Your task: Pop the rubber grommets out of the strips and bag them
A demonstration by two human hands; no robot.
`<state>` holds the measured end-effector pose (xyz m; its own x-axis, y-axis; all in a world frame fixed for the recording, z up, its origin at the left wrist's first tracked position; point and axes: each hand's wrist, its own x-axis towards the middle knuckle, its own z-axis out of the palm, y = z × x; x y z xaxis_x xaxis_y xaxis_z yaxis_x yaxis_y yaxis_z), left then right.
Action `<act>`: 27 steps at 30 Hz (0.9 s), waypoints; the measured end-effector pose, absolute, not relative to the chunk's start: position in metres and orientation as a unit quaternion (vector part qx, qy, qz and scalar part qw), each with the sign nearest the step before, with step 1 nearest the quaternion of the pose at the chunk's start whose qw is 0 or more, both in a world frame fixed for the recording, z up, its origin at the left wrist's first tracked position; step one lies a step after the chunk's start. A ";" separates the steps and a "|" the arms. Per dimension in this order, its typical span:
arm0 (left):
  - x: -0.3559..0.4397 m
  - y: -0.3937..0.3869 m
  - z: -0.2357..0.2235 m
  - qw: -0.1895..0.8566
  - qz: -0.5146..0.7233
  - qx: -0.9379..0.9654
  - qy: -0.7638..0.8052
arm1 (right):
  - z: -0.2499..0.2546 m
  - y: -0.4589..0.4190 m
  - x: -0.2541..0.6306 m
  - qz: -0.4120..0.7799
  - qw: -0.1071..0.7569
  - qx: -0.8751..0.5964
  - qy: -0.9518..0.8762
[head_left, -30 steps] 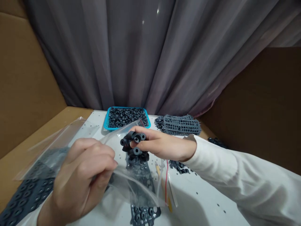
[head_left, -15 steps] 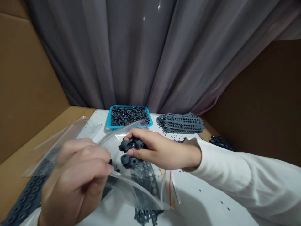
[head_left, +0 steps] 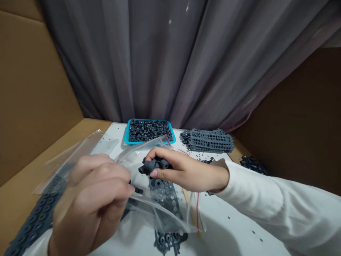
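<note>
My left hand [head_left: 93,199] is closed on the edge of a clear zip bag [head_left: 170,220] with a red seal line, and the bag's mouth gapes open. My right hand [head_left: 176,167] has its fingers curled round a handful of small black rubber bushings [head_left: 153,165] at the bag's mouth. A single bushing [head_left: 158,183] shows just below these fingers. Through the clear plastic I see a black perforated rubber sheet [head_left: 170,238] on the table under the bag. Part of the bag's inside is hidden behind my left hand.
At the back stands a blue basket [head_left: 125,137] full of black bushings. To its right lies a stack of perforated rubber sheets [head_left: 211,140]. Another clear bag [head_left: 77,158] and a sheet with rings [head_left: 34,224] lie at left. Cardboard walls [head_left: 34,78] and a grey curtain [head_left: 151,60] enclose the table.
Some bushings that were below my right hand's fingers have dropped away, and fewer show there now. The whole view has shifted slightly, and my left hand still grips the bag.
</note>
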<state>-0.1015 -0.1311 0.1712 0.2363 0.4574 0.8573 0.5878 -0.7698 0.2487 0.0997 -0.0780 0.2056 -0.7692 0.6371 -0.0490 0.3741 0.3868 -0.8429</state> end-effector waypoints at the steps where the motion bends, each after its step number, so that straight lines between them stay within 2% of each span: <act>1: -0.101 -0.132 0.174 0.053 -0.515 -0.795 -0.316 | 0.205 -0.078 0.100 0.463 0.144 -0.305 -0.819; 13: -0.095 -0.126 0.182 0.020 -0.393 -0.844 -0.365 | 0.205 -0.079 0.096 0.480 0.166 -0.258 -0.822; 27: -0.095 -0.123 0.183 0.009 -0.386 -0.851 -0.355 | 0.203 -0.079 0.096 0.457 0.157 -0.260 -0.836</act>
